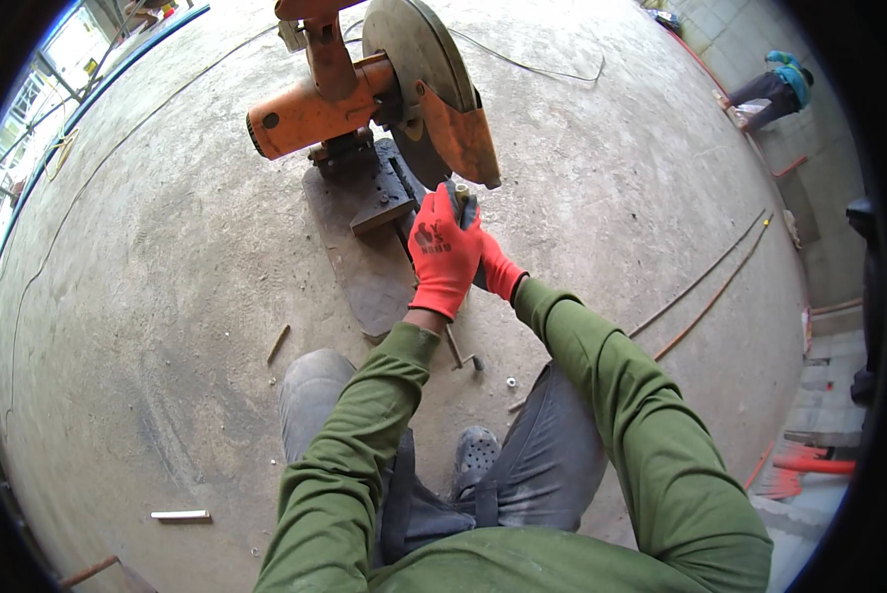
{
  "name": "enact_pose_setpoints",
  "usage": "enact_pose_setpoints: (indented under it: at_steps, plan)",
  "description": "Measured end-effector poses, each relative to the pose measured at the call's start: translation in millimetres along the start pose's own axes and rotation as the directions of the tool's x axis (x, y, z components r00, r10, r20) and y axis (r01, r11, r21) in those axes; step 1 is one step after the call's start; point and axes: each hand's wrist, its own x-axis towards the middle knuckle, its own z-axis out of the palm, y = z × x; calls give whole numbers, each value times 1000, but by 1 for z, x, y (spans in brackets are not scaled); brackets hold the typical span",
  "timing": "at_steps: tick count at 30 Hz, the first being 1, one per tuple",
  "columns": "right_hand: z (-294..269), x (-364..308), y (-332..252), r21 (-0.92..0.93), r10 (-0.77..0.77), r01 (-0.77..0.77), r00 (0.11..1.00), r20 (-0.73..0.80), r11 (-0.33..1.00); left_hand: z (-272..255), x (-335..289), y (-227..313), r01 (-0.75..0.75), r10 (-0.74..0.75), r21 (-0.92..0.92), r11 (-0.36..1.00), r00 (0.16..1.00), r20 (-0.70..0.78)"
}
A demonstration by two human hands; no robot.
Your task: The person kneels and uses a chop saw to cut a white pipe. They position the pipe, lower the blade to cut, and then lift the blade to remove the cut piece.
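Observation:
My left hand [444,252], in a red work glove with dark fingertips, is closed around a small tube-like piece with a tan round end [462,190]. Pressed up against it from the other side is my right hand [500,265], gloved alike; its closed fingers are partly hidden behind the left, with dark fingertips beside the piece. What lies inside the grip is covered. Both hands are at the vise end of an orange cut-off saw [310,117], just below its raised abrasive disc [419,49] and orange guard [460,133]. A metal fence [384,210] stands on the saw's base [349,272].
A crank handle [466,364] sticks out near my knees. Thin rods [705,287] lie on the concrete floor at right; short offcuts [278,344] and a white strip [180,515] lie at left. A dark cable [117,168] runs leftward. Another person [774,91] bends by the far right wall.

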Motion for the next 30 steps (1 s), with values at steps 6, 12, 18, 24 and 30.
enact_pose_setpoints:
  at_steps: [6,12,18,24,30]
  plan:
    - [-10,13,6,95,56,-60,998,42,994,3,0,2,-6,6,7,1000,1000,-6]
    - [-5,14,14,131,60,-67,997,58,989,3,-1,-3,-29,30,36,999,999,-24]
    - [1,17,20,145,68,-78,995,71,986,3,-2,-6,-42,44,60,997,999,-24]
    - [2,19,24,157,64,-76,994,84,985,1,-3,-4,-43,43,79,996,999,-9]
    - [0,17,25,165,51,-66,994,93,984,2,-3,-6,-53,54,83,995,999,-6]
